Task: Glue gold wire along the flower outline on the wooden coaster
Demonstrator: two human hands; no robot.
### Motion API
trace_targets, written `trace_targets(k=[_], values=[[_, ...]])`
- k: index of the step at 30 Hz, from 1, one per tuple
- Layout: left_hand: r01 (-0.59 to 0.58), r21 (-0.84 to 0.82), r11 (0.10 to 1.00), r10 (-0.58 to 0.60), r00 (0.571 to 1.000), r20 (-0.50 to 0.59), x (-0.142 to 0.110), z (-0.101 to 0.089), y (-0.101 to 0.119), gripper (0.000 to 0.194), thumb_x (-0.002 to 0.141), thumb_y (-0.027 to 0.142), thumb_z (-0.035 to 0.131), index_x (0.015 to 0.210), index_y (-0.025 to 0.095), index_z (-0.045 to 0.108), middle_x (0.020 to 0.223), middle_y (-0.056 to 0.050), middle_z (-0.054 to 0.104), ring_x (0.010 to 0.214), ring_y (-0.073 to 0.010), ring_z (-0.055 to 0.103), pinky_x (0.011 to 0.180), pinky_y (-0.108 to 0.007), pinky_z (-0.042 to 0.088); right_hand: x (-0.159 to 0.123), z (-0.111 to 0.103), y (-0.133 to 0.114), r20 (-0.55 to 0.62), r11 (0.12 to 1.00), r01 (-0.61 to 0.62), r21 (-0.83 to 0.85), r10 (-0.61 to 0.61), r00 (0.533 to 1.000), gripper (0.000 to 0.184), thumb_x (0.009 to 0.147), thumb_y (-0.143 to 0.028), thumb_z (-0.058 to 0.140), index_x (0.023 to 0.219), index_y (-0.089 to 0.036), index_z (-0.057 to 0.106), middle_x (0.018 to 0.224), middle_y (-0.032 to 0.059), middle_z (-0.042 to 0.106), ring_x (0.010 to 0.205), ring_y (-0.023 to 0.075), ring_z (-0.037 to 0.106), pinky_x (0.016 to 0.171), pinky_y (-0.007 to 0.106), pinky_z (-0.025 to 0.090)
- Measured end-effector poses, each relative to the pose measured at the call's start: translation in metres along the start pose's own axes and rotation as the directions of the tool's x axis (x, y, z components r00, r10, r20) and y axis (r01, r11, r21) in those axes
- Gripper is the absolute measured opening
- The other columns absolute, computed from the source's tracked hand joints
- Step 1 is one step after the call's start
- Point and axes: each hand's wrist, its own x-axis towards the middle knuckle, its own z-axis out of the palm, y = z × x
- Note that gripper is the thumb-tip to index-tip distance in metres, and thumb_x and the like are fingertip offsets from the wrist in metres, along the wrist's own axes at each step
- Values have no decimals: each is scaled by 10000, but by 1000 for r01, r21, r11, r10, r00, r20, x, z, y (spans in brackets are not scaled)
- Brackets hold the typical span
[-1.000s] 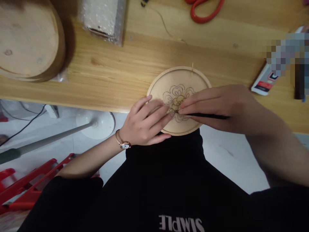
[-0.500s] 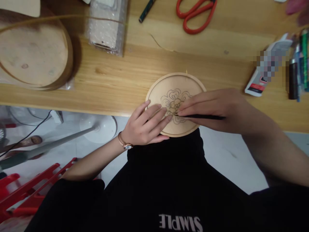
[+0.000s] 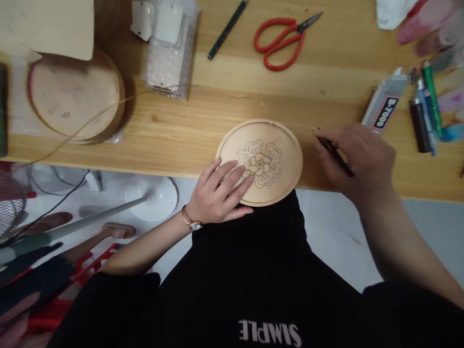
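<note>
A round wooden plaque point(image 3: 282, 140) with a drawn flower outline point(image 3: 260, 163) lies at the near edge of the wooden table point(image 3: 203, 125). My left hand point(image 3: 217, 193) rests flat on the plaque's lower left part, fingers spread, with a watch on the wrist. To the right of the plaque, my right hand point(image 3: 362, 162) hovers over the table and grips a thin black tool point(image 3: 335, 155), tip pointing up and left, clear of the plaque.
Red scissors point(image 3: 281, 38) and a dark pencil point(image 3: 227, 30) lie at the back. A bubble-wrapped pack point(image 3: 168, 53) and stacked wooden rounds point(image 3: 74, 94) sit at left. A glue tube point(image 3: 384, 104) and several pens point(image 3: 427, 111) lie at right. A fan base point(image 3: 152, 195) stands on the floor below.
My right hand has lifted the black tool off the flower drawing and moved right, off the plaque. The left hand stays on the plaque. The view has tilted to show more of the table.
</note>
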Motion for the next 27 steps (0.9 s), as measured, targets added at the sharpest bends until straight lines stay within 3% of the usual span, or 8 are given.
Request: trace_targets(k=[2, 5, 8, 14, 17, 20, 24, 27], values=[[5, 8, 1000, -5, 1000, 2, 1, 0, 2, 634, 867, 645, 491, 1173, 104, 615, 1065, -146, 681, 1072, -311, 611, 965, -490, 481, -3, 4, 8, 11, 980, 30, -198, -28, 1000, 173, 885, -166, 532, 985, -147, 671, 875, 99, 711, 768, 199, 641, 661, 303, 485], [6, 1, 1000, -6, 999, 35, 4, -2, 2, 614, 859, 619, 533, 1177, 99, 605, 1087, -149, 675, 1084, -315, 608, 977, -494, 474, -3, 7, 15, 68, 940, 33, -340, -11, 998, 262, 937, -181, 447, 981, -159, 704, 908, 86, 719, 768, 187, 616, 662, 298, 436], [4, -30, 1000, 0, 993, 115, 10, -7, -4, 592, 883, 592, 519, 1228, 113, 566, 1152, -141, 661, 1143, -300, 587, 1018, -490, 453, -1, 7, 17, 150, 932, 9, -362, 49, 987, 320, 961, -188, 400, 1036, -161, 710, 942, 80, 719, 784, 186, 604, 670, 300, 411], [-64, -66, 996, 82, 942, 325, 27, -21, -29, 546, 946, 539, 434, 1313, 141, 508, 1305, -116, 597, 1274, -272, 507, 1101, -451, 363, 12, -5, 27, 137, 967, -45, -250, 81, 987, 307, 906, -144, 432, 1019, -182, 715, 987, 87, 687, 854, 195, 609, 732, 311, 460], [-118, -70, 991, 137, 902, 410, 35, -26, -44, 533, 988, 507, 323, 1357, 152, 471, 1379, -92, 548, 1317, -250, 463, 1118, -419, 325, 42, -8, 39, 163, 977, -96, -191, 128, 978, 307, 903, -181, 434, 1071, -171, 691, 998, 104, 671, 888, 208, 604, 766, 333, 478], [-170, -106, 980, 200, 868, 454, 39, -29, -56, 552, 995, 511, 271, 1377, 155, 451, 1408, -82, 523, 1337, -248, 440, 1113, -410, 318, 93, -2, 52, 236, 975, -67, -212, 117, 965, 319, 910, -207, 427, 1124, -134, 652, 1014, 129, 663, 924, 244, 594, 742, 353, 468], [-181, -116, 977, 215, 852, 478, 41, -29, -58, 543, 982, 510, 336, 1374, 154, 454, 1411, -90, 518, 1351, -259, 429, 1121, -427, 311, 162, 26, 64, 431, 982, 116, -148, -41, 902, 227, 881, -172, 479, 1016, -165, 662, 1054, 80, 663, 923, 197, 589, 749, 301, 446], [-167, -85, 982, 187, 871, 455, 38, -28, -51, 559, 971, 520, 364, 1366, 137, 460, 1415, -104, 513, 1347, -271, 436, 1108, -437, 336, 189, 52, 65, 478, 977, 184, -113, -109, 872, 111, 848, -153, 559, 888, -194, 654, 912, 24, 682, 869, 150, 609, 716, 249, 436]])
